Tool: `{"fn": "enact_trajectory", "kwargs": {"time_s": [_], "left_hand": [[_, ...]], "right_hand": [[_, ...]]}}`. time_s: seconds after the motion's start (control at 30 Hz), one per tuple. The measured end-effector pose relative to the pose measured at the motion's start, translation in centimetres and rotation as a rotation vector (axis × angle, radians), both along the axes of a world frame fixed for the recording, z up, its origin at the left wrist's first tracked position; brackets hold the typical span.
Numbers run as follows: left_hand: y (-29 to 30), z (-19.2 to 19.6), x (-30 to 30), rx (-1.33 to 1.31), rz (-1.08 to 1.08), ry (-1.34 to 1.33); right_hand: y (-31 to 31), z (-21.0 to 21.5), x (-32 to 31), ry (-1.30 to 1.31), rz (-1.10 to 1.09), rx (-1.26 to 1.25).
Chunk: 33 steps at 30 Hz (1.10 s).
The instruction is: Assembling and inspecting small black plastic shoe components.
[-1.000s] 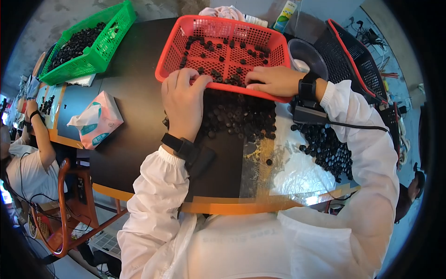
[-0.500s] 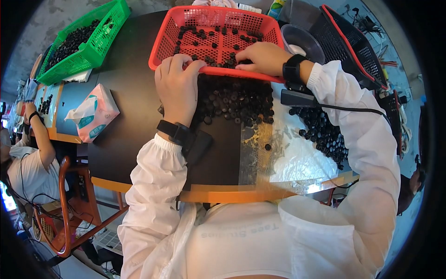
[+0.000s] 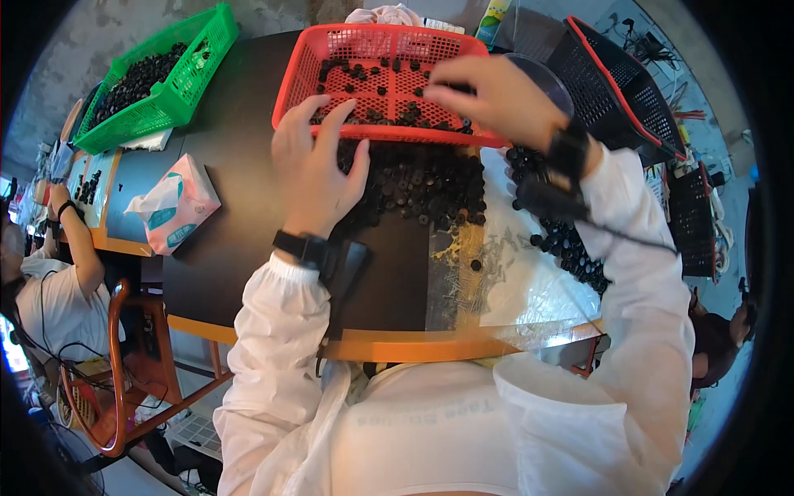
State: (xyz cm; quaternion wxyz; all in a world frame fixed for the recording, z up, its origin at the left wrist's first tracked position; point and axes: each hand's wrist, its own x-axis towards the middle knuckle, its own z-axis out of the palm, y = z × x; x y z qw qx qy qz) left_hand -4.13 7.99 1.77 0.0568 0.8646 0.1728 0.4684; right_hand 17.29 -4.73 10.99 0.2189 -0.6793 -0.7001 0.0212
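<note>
A red plastic basket (image 3: pixel 397 135) stands at the far side of the table, with small black round parts (image 3: pixel 381 91) scattered over its floor. My left hand (image 3: pixel 318 169) is at its near left corner, fingers spread, nothing seen in them. Above the basket's right end is my right hand (image 3: pixel 500 95), slightly blurred, thumb and fingers apart with no part visible between them. A heap of black round parts (image 3: pixel 418 186) lies on the table right in front of the basket. To the right, under my right forearm, is a second spread of glossy black parts (image 3: pixel 571 252).
A green basket (image 3: pixel 136 124) of black parts stands far left, a tissue box (image 3: pixel 184 207) nearer. Black baskets (image 3: pixel 595 91) and a clear bowl (image 3: pixel 552 83) are at the right. Thin clear bits (image 3: pixel 471 285) litter the table. Another person (image 3: pixel 62 289) sits at left.
Both hands have come off the basket's near rim. My left hand's fingers have spread; my right hand has lifted out of the basket and its fingers have parted.
</note>
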Motion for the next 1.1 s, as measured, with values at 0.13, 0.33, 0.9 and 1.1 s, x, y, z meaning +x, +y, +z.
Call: {"fn": "enact_trajectory", "kwargs": {"time_s": [0.13,0.33,0.9,1.1], "left_hand": [[-0.6,-0.6,-4.7,-0.182,0.032,-0.161],[1.5,-4.9,-5.9,-0.699,0.080,-0.133],[-2.5,-3.4,-3.9,-0.856,-0.160,0.001],[-4.6,-1.5,-4.6,-0.598,-0.232,-0.149]], "right_hand": [[-4.9,-1.8,-5.0,-0.097,0.020,-0.012],[-4.4,-7.4,-5.6,-0.271,0.000,0.059],[-4.3,-9.6,-5.8,-0.180,0.104,-0.064],[-4.8,-9.0,-5.8,-0.238,0.184,-0.047]]}}
